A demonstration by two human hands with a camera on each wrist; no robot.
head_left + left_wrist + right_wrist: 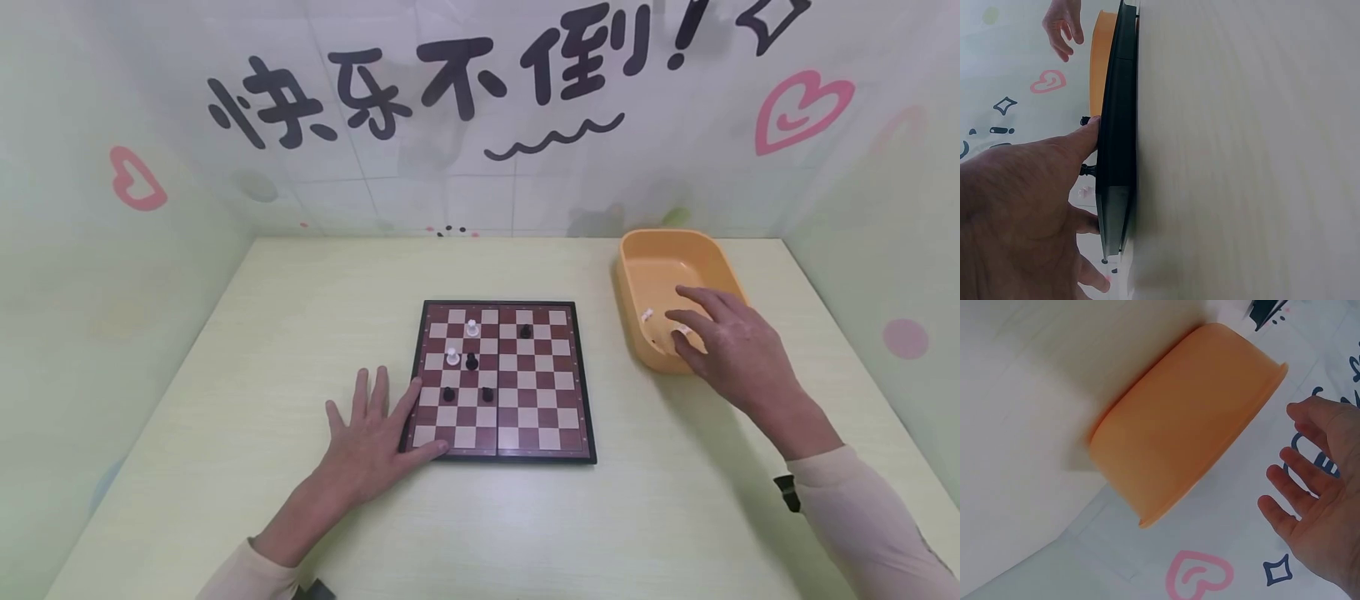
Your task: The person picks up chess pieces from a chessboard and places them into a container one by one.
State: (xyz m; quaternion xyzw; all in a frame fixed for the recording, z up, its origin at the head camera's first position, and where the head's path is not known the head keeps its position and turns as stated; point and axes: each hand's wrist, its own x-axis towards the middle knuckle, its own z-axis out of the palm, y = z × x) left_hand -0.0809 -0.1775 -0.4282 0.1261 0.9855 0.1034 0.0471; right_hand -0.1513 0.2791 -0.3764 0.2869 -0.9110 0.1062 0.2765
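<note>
A checkered chessboard [540,387] lies on the table. My left hand [360,450] is spread at its near left corner, the thumb on the board's edge and the other fingers reaching along its left side. On the board stand two white chess pieces, one at the back [472,327], and several black ones, such as a lone black chess piece [526,331] on the right half. Over the front of an orange plastic bin [633,300] hovers my right hand [738,346], fingers loosely bent and apart, holding nothing. Beneath it, a small white piece [647,314] lies in the bin.
The bin stands to the right of the board, toward the back of the pale table [322,308]. A white wall sheet [450,200] with large black lettering rises behind the table, and side panels flank it.
</note>
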